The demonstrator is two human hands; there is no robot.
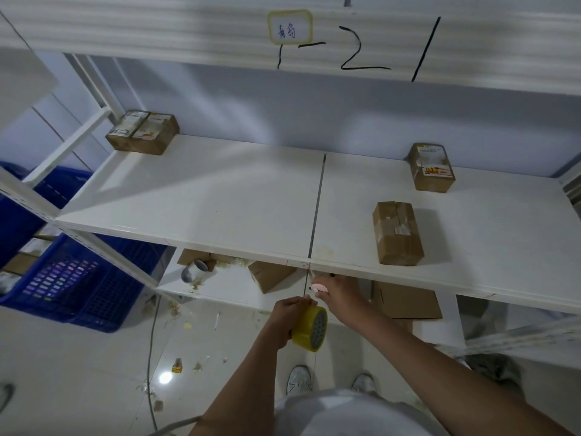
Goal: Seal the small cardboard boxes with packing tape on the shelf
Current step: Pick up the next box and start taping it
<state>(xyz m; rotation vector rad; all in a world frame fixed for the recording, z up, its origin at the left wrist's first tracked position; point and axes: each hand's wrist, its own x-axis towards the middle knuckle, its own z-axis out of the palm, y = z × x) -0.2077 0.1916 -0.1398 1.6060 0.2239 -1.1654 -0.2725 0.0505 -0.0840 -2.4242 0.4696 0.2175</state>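
White shelf (pixel 220 196) boxes (pixel 397 234) look taped already, while tape (pixel 309 328) is gripped by the left hand (pixel 287 319) and a pink cutter (pixel 319 288) by the right hand (pixel 338 292).

My arms are bare from the wrist up, with no sleeve showing on either, and my left hand (pixel 284 319) and right hand (pixel 338 291) wear no gloves. Below the hands I wear a light grey top (pixel 342 413) and white lace-up sneakers (pixel 300 379).
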